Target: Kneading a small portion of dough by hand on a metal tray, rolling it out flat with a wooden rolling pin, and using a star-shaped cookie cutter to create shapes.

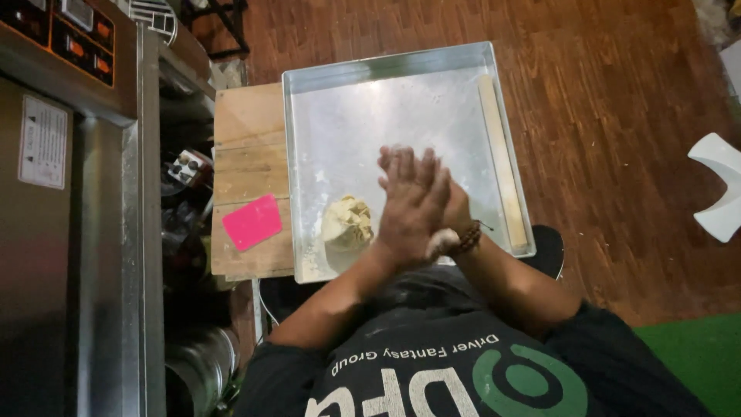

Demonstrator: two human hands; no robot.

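Left hand: our left hand [413, 202] lies on top at the centre of the frame, back toward the camera, fingers [401, 166] straight and slightly spread, pointing toward the upper part of the frame. It holds nothing.
Right hand: our right hand [455, 208] is pressed flat beneath the left, palm to palm, mostly hidden; only its edge and a floury heel show just right of centre. How its fingers are set we cannot tell, as the left hand covers them.
Wrist: a brown beaded bracelet [468, 239] circles the right wrist.
Forearms: both come up from the bottom of the frame and meet at the hands, the left from lower left, the right from lower right, forming a V over our dark printed shirt [432, 371].
Dough: a pale, rough lump of dough [347, 222] sits in the lower left part of the tray, just left of the joined hands and apart from them.
Tray: a large square shiny metal tray [340, 116], dusted with flour, fills the centre of the frame below the hands.
Stick: a long pale wooden stick [503, 158] lies along the tray's right wall.
Counter: a small wooden plank counter [247, 123] carries the tray.
Scraper: a flat pink plastic scraper [252, 222] lies on the counter, left of the tray.
Left edge: a tall stainless-steel oven cabinet [69, 232].
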